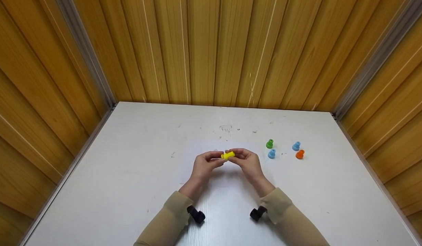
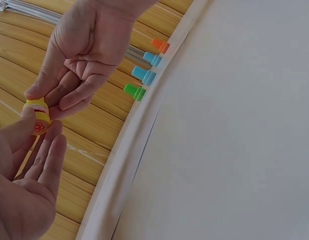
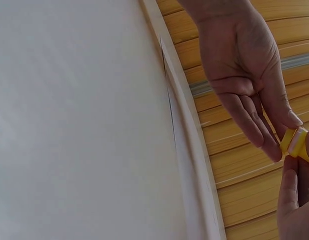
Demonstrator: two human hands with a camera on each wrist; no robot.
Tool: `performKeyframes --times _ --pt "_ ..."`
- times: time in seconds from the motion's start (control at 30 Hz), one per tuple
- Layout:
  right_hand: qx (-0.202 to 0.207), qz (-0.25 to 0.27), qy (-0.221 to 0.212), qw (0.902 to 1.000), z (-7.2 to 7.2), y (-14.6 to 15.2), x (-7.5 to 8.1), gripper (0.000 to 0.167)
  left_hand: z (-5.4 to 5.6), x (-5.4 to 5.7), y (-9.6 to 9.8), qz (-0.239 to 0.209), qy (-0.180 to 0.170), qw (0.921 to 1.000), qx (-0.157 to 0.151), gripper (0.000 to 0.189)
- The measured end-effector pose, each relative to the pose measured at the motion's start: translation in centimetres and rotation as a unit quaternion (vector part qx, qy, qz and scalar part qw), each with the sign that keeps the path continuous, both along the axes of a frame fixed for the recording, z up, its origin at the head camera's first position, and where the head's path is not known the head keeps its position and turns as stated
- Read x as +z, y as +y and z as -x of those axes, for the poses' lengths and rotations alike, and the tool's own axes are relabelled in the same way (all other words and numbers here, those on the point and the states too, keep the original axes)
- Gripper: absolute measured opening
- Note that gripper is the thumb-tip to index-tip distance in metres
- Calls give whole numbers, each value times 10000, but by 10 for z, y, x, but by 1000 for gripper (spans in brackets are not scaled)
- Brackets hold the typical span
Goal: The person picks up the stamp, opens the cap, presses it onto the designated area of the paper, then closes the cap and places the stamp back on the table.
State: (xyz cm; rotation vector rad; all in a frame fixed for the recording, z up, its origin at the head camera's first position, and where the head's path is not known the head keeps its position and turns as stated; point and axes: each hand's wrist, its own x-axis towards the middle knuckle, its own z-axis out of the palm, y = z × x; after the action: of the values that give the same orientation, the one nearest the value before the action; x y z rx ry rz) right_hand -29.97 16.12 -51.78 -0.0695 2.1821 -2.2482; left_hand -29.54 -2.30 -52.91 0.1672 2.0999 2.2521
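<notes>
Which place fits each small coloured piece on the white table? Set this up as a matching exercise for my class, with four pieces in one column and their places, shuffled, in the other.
Things:
1. yellow piece
2. green piece
3. orange piece
4. blue piece beside the orange one

Places:
A. farthest right on the table
B. pinched between the left hand and right hand
C. just behind the orange piece
D. just behind the other blue piece, left of the group

Pairs: 1-B, 2-D, 3-A, 4-C

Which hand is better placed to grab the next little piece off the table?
Probably the right hand: the blue piece and green piece stand on its side, while the left hand is farther away.
</notes>
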Motion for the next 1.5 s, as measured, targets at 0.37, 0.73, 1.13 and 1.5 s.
performKeyframes --times 0.37,0.73,1.13,1.5 --pt "-9 -34 138 9999 -1 -3 -5 27 -2 0 2 -54 95 9999 -2 29" --pt "-168 -123 140 9997 3 9 0 28 3 2 3 26 -32 9985 -542 55" --pt "-501 -1191 339 9910 6 96 22 35 13 6 -33 3823 184 9220 -576 70" --pt "-1345 -2361 28 9624 -8 206 27 41 14 5 -45 5102 -257 8570 -683 91"
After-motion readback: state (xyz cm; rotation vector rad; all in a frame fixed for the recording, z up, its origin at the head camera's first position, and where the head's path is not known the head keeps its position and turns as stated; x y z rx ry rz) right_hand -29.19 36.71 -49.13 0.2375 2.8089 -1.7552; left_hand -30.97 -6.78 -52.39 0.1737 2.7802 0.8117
